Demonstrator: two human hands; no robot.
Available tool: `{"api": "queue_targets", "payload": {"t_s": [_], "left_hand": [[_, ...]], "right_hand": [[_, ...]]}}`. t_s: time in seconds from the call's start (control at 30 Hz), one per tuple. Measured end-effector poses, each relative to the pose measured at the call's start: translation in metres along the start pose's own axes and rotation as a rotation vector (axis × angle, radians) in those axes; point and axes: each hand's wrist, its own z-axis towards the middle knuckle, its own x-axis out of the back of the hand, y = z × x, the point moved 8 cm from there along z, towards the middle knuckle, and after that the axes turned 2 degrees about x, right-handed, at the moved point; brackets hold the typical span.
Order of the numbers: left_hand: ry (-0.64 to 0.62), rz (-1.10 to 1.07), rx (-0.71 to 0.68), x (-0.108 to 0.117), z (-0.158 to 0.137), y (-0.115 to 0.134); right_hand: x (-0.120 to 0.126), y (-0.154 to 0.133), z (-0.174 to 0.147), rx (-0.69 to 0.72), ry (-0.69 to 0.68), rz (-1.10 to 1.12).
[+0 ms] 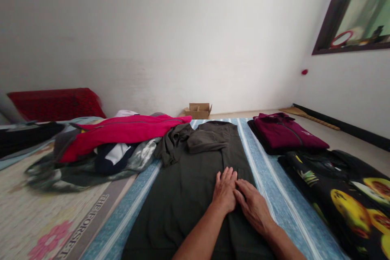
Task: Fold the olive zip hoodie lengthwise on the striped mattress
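- Wall (pixel 189 44): plain white, cut off at the top.
- Blue sheet (pixel 283 211): white-striped, partly hidden beneath the clothes.
- Mat (pixel 27 215): on the left, its grey border lettered "THE FORSET"; it runs out of view below.
- Dark shirt (pixel 173 195): laid out on the sheet in the middle, upper part bunched and folded; the bottom edge of view cuts it off.
- Fruit-print top (pixel 350 207): at right, cut off by the edge of view; a small pale tag at its collar cannot be read.
- Pink top (pixel 134 130): heaped on other clothes, mostly covering them.
- Maroon top (pixel 283 132): folded on something black; the white mark on it is illegible.
- Left hand (pixel 225 191): palm down on the shirt, fingers nearly straight and close together, gripping nothing.
- Right hand (pixel 252 203): likewise flattened on the shirt, fingertips against the left hand.
- Box (pixel 196 110): cardboard, by the wall.
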Motion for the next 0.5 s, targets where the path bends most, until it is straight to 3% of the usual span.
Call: {"api": "queue_targets", "payload": {"t_s": [0.5], "left_hand": [[0.011,-0.018,-0.006,-0.0009,0.0008,-0.002]], "right_hand": [[-0.0013,0.0011,0.0014,0.0,0.002,-0.016]]}}
